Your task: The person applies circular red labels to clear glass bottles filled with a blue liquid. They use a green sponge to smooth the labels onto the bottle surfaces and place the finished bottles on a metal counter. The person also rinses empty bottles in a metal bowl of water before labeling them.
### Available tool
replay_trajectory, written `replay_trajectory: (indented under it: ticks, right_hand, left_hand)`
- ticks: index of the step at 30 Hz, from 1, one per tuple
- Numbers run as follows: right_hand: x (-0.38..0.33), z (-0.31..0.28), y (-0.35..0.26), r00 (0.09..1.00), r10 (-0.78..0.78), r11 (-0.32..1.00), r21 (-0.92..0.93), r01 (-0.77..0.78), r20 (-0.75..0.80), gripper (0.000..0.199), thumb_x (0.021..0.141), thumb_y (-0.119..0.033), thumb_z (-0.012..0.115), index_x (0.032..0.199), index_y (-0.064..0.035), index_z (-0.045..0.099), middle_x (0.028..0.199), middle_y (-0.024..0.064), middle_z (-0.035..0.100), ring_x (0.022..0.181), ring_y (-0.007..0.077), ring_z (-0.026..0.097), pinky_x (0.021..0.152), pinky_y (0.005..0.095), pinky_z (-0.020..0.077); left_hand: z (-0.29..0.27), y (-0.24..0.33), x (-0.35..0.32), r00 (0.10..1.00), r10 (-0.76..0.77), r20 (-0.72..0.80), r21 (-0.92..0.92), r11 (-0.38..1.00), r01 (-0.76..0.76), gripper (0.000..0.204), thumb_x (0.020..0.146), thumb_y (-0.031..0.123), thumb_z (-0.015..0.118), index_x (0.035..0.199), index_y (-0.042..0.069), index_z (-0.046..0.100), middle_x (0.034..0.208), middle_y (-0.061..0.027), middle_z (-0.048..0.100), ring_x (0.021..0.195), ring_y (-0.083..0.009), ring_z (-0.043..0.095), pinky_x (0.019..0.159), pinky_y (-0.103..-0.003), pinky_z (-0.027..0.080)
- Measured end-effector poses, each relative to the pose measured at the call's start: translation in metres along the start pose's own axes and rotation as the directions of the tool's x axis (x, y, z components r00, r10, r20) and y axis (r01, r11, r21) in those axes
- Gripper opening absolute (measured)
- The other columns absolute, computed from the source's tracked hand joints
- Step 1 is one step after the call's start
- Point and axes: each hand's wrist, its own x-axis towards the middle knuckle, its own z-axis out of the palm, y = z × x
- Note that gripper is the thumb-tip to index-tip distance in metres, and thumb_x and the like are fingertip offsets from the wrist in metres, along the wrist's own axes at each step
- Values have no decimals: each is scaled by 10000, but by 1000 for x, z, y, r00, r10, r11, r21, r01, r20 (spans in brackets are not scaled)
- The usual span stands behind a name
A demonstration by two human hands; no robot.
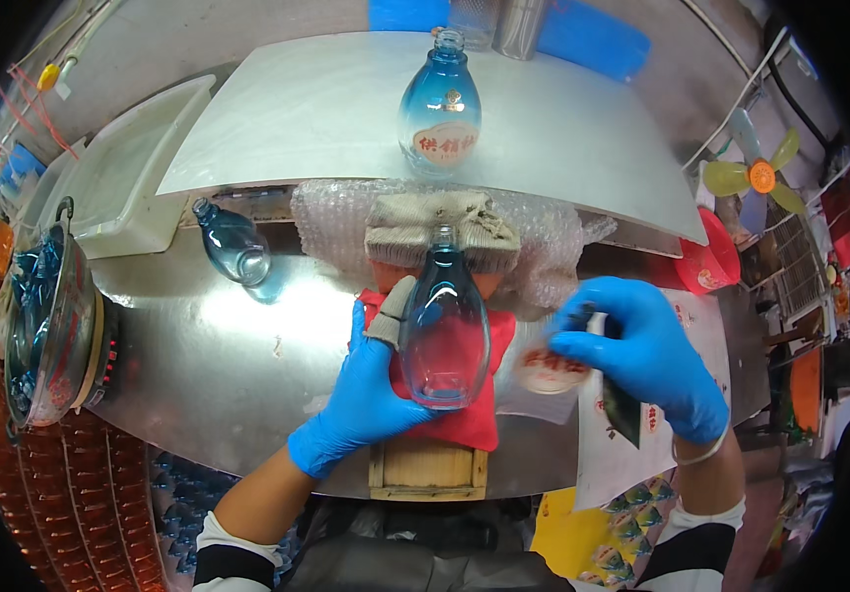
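My left hand [361, 395], in a blue glove, is closed round the lower part of a blue-tinted clear glass bottle [445, 335]. A grey knit sleeve [391, 311] covers one of its fingers. The bottle lies tilted on a red cloth [479, 419], its neck against a ribbed knit pad [395, 232]. To the right of the bottle, my right hand [632, 345], also gloved in blue, is closed on a rounded label [548, 370] with red print, blurred by motion. A dark flat strip [622, 409] sticks out below the same hand.
A blue bottle with a label [442, 113] stands on the white board [297, 109]. Another glass bottle [234, 247] lies at left. Around the bench are a basin of bottles [45, 326], a white tub [139, 158], printed sheets [603, 464], a red basket [706, 252] and a small fan [761, 178].
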Motion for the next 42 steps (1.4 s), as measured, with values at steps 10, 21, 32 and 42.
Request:
replay_trajectory:
  ticks: [10,21,32,42]
  right_hand:
    - [41,43,-1,957,-256,936,-211,281,138,234,737,-181,698,917,-52,624,800,113,611,721,216,614,667,303,495]
    - [17,71,45,956,156,890,455,-26,-250,295,736,-192,754,759,-86,480,700,-25,492,634,42,446,551,212,406]
    - [-11,132,63,954,205,710,704,8,-218,440,677,-205,810,801,-90,404,740,-11,429,656,59,459,560,205,439]
    - [-12,127,66,960,169,711,702,39,-224,345,700,-162,785,792,-90,461,735,-25,449,699,52,446,633,199,423]
  left_hand:
    - [-2,20,-6,982,-166,95,-219,958,183,1084,709,383,730,1403,-44,16,1418,-241,147,1318,-340,218,1073,-425,214]
    - [-1,24,6,950,-311,-30,-440,858,267,849,807,292,643,1370,-77,126,1308,-223,353,1229,-289,371,1008,-367,332]
    - [-3,41,44,811,-571,130,-662,559,499,401,852,192,579,1189,7,467,1024,-106,586,908,-187,600,792,-306,507]
    - [-6,25,43,866,-478,148,-714,554,428,428,897,374,524,1129,14,527,1006,-103,610,899,-162,598,799,-289,490]
